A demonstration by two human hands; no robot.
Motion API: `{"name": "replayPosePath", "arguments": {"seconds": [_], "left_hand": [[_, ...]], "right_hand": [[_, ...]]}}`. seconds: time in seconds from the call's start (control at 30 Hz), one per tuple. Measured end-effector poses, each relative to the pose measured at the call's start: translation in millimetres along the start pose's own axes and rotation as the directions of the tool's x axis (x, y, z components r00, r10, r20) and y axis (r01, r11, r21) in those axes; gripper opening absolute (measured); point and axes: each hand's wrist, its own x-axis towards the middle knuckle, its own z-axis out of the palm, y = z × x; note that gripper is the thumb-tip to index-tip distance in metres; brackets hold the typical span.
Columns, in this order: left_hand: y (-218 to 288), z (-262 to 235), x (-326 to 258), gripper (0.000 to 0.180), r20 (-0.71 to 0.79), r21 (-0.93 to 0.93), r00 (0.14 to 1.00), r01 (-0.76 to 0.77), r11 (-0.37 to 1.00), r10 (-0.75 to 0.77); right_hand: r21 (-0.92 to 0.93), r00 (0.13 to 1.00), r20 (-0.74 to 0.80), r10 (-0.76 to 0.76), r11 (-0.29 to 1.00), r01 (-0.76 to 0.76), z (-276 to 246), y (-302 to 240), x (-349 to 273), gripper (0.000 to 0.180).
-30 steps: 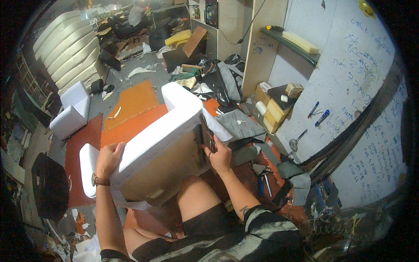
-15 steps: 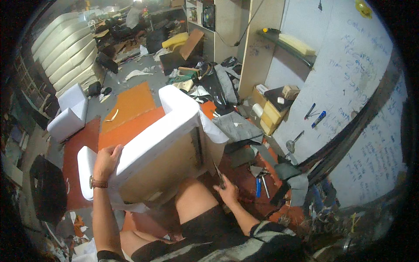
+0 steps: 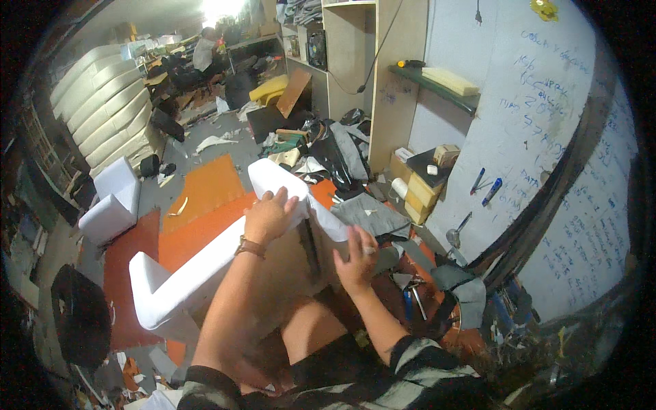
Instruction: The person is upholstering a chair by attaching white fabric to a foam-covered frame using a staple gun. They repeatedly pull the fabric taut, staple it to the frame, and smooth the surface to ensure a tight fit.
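A white-covered upholstered furniture frame (image 3: 198, 270) stands tilted in front of my legs, its lower side bare tan board. My left hand (image 3: 272, 217), with a brown watch on the wrist, lies on the white padding near its far right corner, fingers apart. From that corner a loose white fabric flap (image 3: 326, 219) hangs to the right. My right hand (image 3: 355, 263) is at the flap's outer end, thumb and fingers spread; whether the fingertips touch the cloth is hard to tell. Something small and greyish shows by a finger, too small to name.
Another white padded piece (image 3: 113, 198) stands at left on red-brown sheeting. Orange sheets (image 3: 205, 188) cover the floor beyond. Grey fabric scraps (image 3: 372, 213) and a hammer (image 3: 419, 304) lie at right, near the written-on wall (image 3: 533, 137). A foam stack (image 3: 106, 109) rises at far left.
My left hand has slid from the near left end of the white piece to its far right corner. My right hand, which held a thin pointed tool, has risen to the flap. The frame has shifted slightly.
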Motion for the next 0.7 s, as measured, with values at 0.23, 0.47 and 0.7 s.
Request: {"name": "replayPosePath", "arguments": {"seconds": [0.23, 0.47, 0.7], "left_hand": [[4.8, 6.3, 4.7, 0.065, -0.071, 0.025, 0.995, -0.064, 0.998, 0.066], [7.3, 4.9, 2.1, 0.066, -0.087, 0.02, 0.996, -0.03, 0.999, 0.032], [-4.7, 20.8, 10.6, 0.056, -0.281, 0.067, 0.933, -0.214, 0.975, 0.224]], "right_hand": [[-0.026, 0.994, -0.088, -0.06, 0.998, 0.058, 54.5, -8.6, 45.4, 0.069], [0.193, 0.983, -0.176, -0.047, 0.978, 0.081, 39.9, -25.5, 45.9, 0.033], [0.216, 0.993, -0.097, -0.064, 0.973, 0.084, 25.5, -36.0, 53.2, 0.026]]}}
